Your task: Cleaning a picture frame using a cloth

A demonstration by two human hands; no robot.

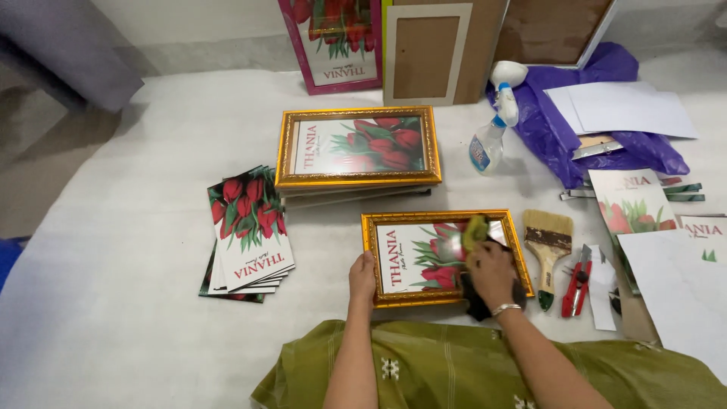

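A gold picture frame (443, 220) with a red tulip print lies flat in front of me. My left hand (363, 277) grips its lower left corner. On the glass, my right hand (491, 271) presses a cloth that shows yellow-green (474, 229) above the fingers and dark below the wrist. A bracelet circles my right wrist.
A stack of gold frames (356, 148) lies behind. Tulip prints (248, 227) are piled at the left. A spray bottle (492, 121), paintbrush (547, 241) and red utility knife (577, 277) lie at the right, with purple plastic (553, 121) and paper sheets (628, 106) beyond.
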